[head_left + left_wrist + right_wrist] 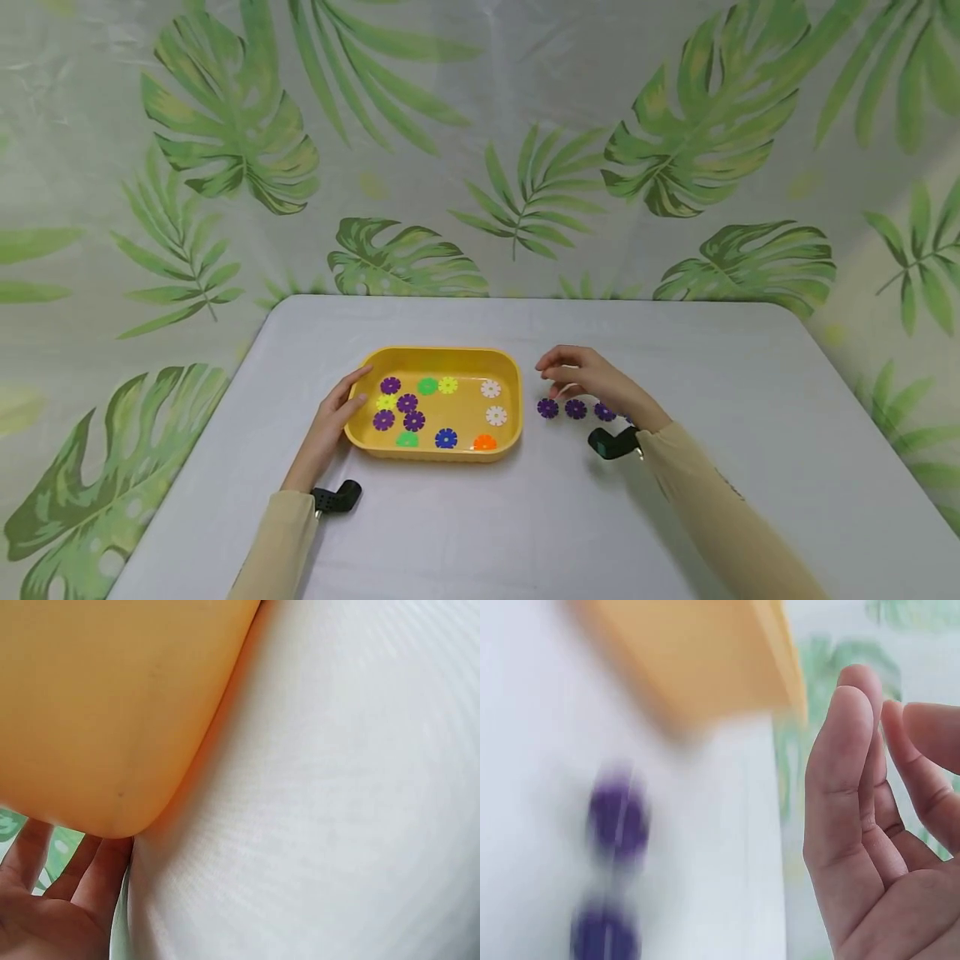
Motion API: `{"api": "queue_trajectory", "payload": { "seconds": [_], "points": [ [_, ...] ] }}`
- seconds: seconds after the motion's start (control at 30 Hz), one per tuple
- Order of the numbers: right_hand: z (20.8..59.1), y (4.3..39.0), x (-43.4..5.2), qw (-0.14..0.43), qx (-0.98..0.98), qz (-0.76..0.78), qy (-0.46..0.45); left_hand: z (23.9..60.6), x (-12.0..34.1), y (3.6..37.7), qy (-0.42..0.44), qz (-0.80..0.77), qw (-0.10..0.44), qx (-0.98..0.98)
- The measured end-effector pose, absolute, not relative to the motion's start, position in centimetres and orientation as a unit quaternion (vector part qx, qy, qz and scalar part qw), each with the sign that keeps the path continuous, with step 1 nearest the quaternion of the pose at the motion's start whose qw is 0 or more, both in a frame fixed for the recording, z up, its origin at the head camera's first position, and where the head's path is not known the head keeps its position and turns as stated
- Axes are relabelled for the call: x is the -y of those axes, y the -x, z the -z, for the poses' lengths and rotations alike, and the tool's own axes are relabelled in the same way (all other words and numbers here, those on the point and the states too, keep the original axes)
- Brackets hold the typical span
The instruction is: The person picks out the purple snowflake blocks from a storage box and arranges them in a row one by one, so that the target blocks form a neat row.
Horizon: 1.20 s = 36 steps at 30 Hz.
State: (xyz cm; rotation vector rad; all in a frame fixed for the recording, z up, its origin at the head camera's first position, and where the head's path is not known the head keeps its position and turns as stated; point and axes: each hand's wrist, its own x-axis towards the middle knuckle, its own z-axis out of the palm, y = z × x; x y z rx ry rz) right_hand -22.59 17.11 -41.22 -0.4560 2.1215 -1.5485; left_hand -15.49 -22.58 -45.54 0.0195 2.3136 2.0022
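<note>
My left hand (pixel 327 427) holds the left side of a yellow plastic tray (pixel 450 360), thumb at the rim and fingers along the outer wall. In the left wrist view those fingers (pixel 97 877) lie against the tray's underside corner. My right hand (pixel 592 377) hovers just right of the tray, fingers loosely bent, with nothing between them in the right wrist view. Below it, a row of purple snowflake discs (pixel 575 408) lies on the table, its right end partly hidden by the wrist. Inside the tray are more notched discs: purple (pixel 407 403), white (pixel 496 416), blue (pixel 446 438) and orange (pixel 484 442).
Green discs (pixel 427 386) and yellow discs (pixel 447 385) also lie in the tray. A white cloth covers the table (pixel 465 533). Behind it hangs a leaf-patterned sheet (pixel 525 192). A black wrist camera (pixel 613 443) sits at the right sleeve, another camera (pixel 339 497) at the left.
</note>
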Motion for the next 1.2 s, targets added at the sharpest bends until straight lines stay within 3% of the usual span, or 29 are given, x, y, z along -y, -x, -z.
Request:
{"api": "queue_trajectory", "payload": {
  "seconds": [0.27,0.53,0.87,1.2],
  "points": [
    [40.2,23.2,-8.1,0.305,-0.742,0.549,0.235,48.3,23.4,16.7,-0.004,-0.641,0.027,-0.767],
    [41.6,24.8,-2.6,0.386,-0.72,0.499,0.288,48.4,23.4,16.8,-0.006,-0.645,0.026,-0.764],
    [43.3,25.0,1.0,0.432,-0.744,0.401,0.313,46.0,22.6,15.8,-0.01,-0.657,0.039,-0.753],
    [44.2,24.7,1.6,0.425,-0.752,0.393,0.314,45.4,22.5,15.5,-0.011,-0.643,0.033,-0.765]
  ]
}}
